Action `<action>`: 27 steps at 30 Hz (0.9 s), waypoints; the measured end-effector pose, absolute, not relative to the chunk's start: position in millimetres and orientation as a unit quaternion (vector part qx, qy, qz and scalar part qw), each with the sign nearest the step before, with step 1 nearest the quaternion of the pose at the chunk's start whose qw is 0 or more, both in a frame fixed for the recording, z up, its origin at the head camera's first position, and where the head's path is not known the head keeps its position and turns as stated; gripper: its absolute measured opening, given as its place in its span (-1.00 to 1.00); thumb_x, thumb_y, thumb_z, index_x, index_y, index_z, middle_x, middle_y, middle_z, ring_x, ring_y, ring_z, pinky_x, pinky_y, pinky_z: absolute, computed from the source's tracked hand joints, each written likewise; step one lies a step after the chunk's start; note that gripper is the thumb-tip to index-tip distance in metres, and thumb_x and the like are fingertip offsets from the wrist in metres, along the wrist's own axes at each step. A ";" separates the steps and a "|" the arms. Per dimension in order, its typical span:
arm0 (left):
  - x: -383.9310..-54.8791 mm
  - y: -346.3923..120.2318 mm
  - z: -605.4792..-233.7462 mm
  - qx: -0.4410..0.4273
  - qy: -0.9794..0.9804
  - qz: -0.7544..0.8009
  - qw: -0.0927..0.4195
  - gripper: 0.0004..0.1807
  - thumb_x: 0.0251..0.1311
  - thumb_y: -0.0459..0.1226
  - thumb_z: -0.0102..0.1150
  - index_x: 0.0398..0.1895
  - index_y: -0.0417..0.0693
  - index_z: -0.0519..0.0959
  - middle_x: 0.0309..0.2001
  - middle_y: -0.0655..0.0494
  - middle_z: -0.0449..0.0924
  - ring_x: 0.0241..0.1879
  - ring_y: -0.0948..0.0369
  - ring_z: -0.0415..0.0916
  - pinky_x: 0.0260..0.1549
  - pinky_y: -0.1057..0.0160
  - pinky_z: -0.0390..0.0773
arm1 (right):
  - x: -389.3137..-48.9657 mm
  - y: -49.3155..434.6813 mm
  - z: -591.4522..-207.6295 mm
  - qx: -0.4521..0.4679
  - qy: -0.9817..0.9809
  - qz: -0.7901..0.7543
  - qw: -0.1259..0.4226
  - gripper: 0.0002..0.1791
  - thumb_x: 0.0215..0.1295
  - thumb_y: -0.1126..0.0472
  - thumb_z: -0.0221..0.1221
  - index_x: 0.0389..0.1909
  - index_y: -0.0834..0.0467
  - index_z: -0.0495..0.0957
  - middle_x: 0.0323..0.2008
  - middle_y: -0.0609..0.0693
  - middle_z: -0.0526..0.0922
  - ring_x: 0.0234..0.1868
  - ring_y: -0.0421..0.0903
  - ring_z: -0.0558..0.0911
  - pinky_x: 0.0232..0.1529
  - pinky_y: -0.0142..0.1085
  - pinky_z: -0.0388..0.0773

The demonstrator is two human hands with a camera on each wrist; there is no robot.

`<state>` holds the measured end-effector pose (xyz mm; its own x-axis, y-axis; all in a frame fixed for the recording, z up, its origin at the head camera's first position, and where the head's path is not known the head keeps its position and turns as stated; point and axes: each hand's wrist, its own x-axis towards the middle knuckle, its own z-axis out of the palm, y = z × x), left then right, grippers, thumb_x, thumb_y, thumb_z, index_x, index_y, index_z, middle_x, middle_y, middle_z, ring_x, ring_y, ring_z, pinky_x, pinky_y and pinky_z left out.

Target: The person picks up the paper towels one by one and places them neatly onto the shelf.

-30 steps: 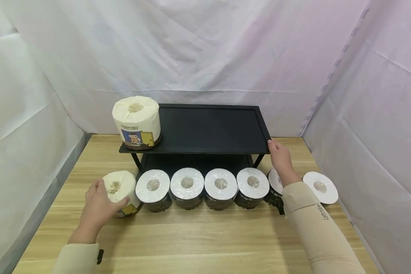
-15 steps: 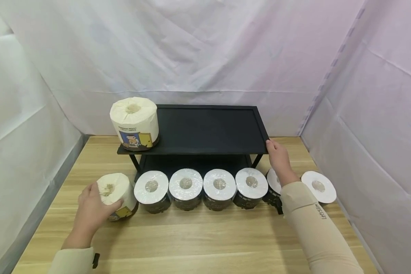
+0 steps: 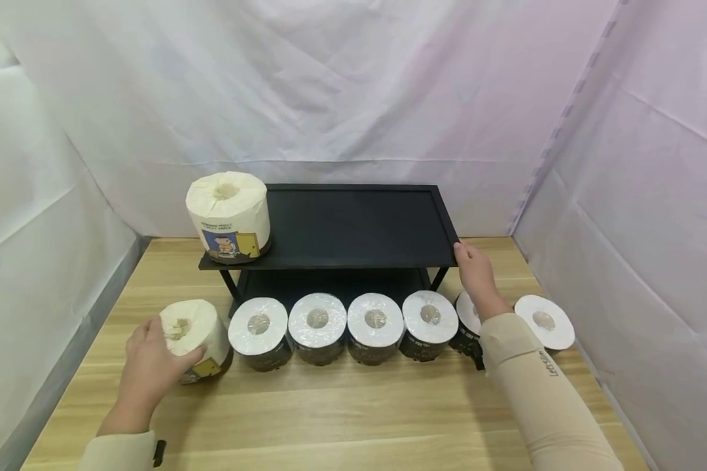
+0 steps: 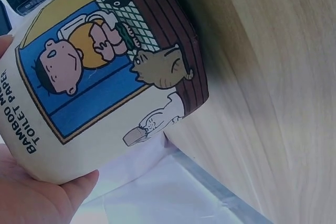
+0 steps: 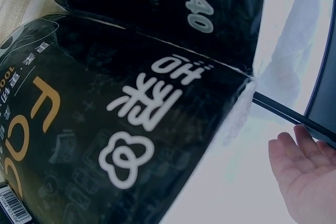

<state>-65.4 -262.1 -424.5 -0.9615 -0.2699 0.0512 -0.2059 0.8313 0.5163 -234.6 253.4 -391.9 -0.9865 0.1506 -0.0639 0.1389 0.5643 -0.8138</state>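
On the table (image 3: pixel 342 418), the left hand (image 3: pixel 148 361) grips a probably light, soft roll (image 3: pixel 203 330), best held round its sides; the right hand (image 3: pixel 477 276) holds the shelf (image 3: pixel 359 226).

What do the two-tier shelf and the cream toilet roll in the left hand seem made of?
Two-tier shelf: perhaps painted metal or coated board; the smooth, dull black leaves this open.
Cream toilet roll: probably wrapped in matte printed paper, visibly creased on top.

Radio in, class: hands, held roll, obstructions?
Left fingers hold cream roll. Right fingers touch black shelf corner. Dark-wrapped rolls stand before lower tier.
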 end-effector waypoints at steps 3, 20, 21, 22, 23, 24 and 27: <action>-64.0 -264.6 -424.9 0.123 -0.955 -0.259 0.072 0.09 -0.11 -0.09 0.43 0.27 -0.65 0.03 0.18 -0.67 0.07 0.15 -0.47 0.04 0.00 -0.46 0.28 | -235.5 251.5 -392.9 -0.081 -0.883 0.463 0.004 -0.37 0.52 -0.15 -0.27 0.46 0.09 0.18 0.46 0.11 0.15 0.47 0.14 0.10 0.46 0.00 0.05; -58.1 -269.8 -414.6 0.117 -0.956 -0.250 0.102 0.07 -0.10 -0.09 0.42 0.28 -0.62 0.05 0.15 -0.66 0.09 0.14 -0.49 0.03 -0.05 -0.46 0.27 | -235.0 248.5 -393.5 -0.075 -0.877 0.474 0.006 -0.38 0.52 -0.15 -0.26 0.45 0.09 0.18 0.45 0.11 0.17 0.46 0.12 0.12 0.46 -0.04 0.06; -58.3 -269.7 -414.4 0.115 -0.956 -0.251 0.104 0.07 -0.11 -0.09 0.42 0.28 -0.61 0.05 0.15 -0.65 0.09 0.14 -0.49 0.03 -0.06 -0.46 0.26 | -234.6 248.8 -393.7 -0.076 -0.877 0.474 0.006 -0.38 0.52 -0.15 -0.26 0.45 0.09 0.18 0.45 0.10 0.17 0.46 0.12 0.12 0.46 -0.04 0.06; -58.5 -269.6 -414.2 0.114 -0.955 -0.251 0.105 0.07 -0.10 -0.09 0.41 0.28 -0.61 0.05 0.16 -0.65 0.09 0.14 -0.49 0.03 -0.05 -0.47 0.25 | -234.4 249.3 -393.8 -0.078 -0.877 0.475 0.006 -0.38 0.52 -0.15 -0.26 0.45 0.08 0.18 0.45 0.09 0.17 0.47 0.11 0.12 0.46 -0.04 0.06; -58.7 -269.3 -413.8 0.112 -0.955 -0.253 0.107 0.06 -0.10 -0.09 0.41 0.28 -0.60 0.05 0.16 -0.65 0.09 0.14 -0.49 0.03 -0.06 -0.47 0.25 | -234.2 249.9 -394.0 -0.081 -0.877 0.474 0.006 -0.38 0.51 -0.15 -0.26 0.45 0.07 0.18 0.45 0.09 0.17 0.47 0.11 0.11 0.46 -0.04 0.05; -59.0 -269.0 -413.4 0.109 -0.955 -0.255 0.109 0.06 -0.11 -0.09 0.42 0.27 -0.60 0.06 0.16 -0.65 0.09 0.14 -0.49 0.03 -0.06 -0.47 0.25 | -234.1 250.6 -394.1 -0.084 -0.877 0.473 0.005 -0.37 0.51 -0.16 -0.26 0.46 0.07 0.18 0.45 0.08 0.16 0.47 0.11 0.11 0.46 -0.04 0.05; -60.2 -268.0 -411.4 0.107 -0.954 -0.259 0.110 0.05 -0.11 -0.10 0.42 0.28 -0.58 0.06 0.17 -0.63 0.09 0.14 -0.49 0.03 -0.08 -0.47 0.25 | -233.8 252.8 -393.8 -0.087 -0.879 0.469 0.002 -0.37 0.51 -0.17 -0.27 0.46 0.05 0.16 0.46 0.07 0.15 0.47 0.12 0.09 0.47 -0.02 0.03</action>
